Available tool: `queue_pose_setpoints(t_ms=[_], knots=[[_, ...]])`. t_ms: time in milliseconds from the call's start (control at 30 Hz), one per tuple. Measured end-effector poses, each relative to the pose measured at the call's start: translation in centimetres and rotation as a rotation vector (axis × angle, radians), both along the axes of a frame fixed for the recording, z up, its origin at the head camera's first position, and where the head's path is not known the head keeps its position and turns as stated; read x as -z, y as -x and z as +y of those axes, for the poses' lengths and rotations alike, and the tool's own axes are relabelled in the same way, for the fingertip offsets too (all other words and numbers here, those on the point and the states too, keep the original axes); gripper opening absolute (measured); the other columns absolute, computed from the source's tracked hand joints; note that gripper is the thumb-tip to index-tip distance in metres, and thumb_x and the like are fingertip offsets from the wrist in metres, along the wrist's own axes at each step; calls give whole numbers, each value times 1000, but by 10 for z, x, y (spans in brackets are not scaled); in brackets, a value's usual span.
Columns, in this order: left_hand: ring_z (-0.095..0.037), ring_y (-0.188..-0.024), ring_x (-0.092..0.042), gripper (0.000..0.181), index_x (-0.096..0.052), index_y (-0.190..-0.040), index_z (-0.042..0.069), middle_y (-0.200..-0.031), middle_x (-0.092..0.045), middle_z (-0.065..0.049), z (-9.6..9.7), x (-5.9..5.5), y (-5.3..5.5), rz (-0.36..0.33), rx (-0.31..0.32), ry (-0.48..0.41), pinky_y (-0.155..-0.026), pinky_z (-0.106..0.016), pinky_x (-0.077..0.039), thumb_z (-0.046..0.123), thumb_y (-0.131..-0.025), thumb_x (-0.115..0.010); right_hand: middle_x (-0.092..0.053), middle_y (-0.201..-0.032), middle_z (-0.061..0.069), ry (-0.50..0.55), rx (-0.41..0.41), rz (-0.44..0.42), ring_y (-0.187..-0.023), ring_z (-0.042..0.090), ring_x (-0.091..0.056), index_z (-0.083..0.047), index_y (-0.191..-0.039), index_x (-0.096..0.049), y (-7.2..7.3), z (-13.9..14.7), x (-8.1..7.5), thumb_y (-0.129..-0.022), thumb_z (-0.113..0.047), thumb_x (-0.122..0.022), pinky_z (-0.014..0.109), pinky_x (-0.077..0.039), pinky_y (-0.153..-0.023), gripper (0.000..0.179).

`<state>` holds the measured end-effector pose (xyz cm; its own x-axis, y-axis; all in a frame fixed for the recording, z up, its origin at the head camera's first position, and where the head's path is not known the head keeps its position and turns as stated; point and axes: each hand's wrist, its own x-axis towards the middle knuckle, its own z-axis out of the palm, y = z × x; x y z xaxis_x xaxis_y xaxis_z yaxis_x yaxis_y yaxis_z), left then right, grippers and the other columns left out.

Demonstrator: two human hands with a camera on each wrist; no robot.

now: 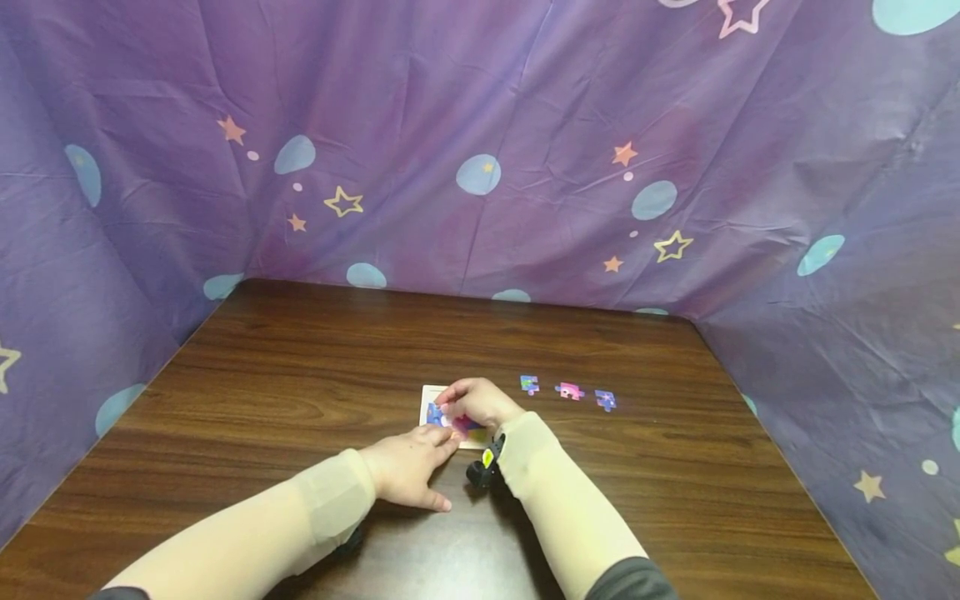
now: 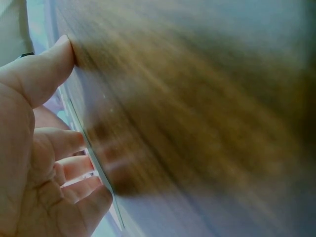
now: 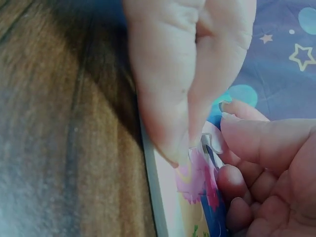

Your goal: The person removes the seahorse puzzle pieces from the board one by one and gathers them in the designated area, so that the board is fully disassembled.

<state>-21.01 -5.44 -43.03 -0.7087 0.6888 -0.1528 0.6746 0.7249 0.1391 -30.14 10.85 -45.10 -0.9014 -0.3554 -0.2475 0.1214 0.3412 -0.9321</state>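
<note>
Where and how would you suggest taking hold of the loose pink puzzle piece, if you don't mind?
The pink puzzle piece seems best pinched from above by its near and far edges, as it lies flat on the table between the blue-green piece and the blue piece.

Starry purple cloth (image 1: 420,125), wooden table (image 1: 262,375)

A makeshift booth — purple star-printed cloth (image 1: 420,108) on 3 sides of a wood-grain table (image 1: 300,367).
</note>
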Motion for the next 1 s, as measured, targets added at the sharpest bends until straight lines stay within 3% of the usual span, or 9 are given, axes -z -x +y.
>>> queue_pose_setpoints(t_ms=[433, 700, 1000], knots=[[-27, -138, -33, 92, -38, -147, 4, -150, -36, -12, 0, 1, 1, -3, -6, -3, -111, -39, -33, 60, -79, -66, -58, -70, 1, -20, 19, 36, -57, 10, -52, 2, -87, -65, 1, -1, 2, -81, 4, -69, 19, -44, -49, 8], [-28, -138, -33, 93, -37, -147, 4, -150, -35, -12, 0, 1, 1, -6, -6, 1, -111, -40, -33, 60, -79, -66, -60, -72, -1, -1, -24, 64, -60, 7, -52, -1, -85, -67, -1, 2, 0, -77, 7, -69, 17, -44, -52, 13], [-28, -139, -32, 92, -38, -147, 4, -151, -35, -12, 0, 1, 1, -3, -6, 5, -112, -40, -32, 60, -79, -66, -59, -73, 0, -16, 3, 37, -60, 10, -52, 4, -92, -65, -1, -1, -1, -78, 7, -69, 19, -44, -51, 15]])
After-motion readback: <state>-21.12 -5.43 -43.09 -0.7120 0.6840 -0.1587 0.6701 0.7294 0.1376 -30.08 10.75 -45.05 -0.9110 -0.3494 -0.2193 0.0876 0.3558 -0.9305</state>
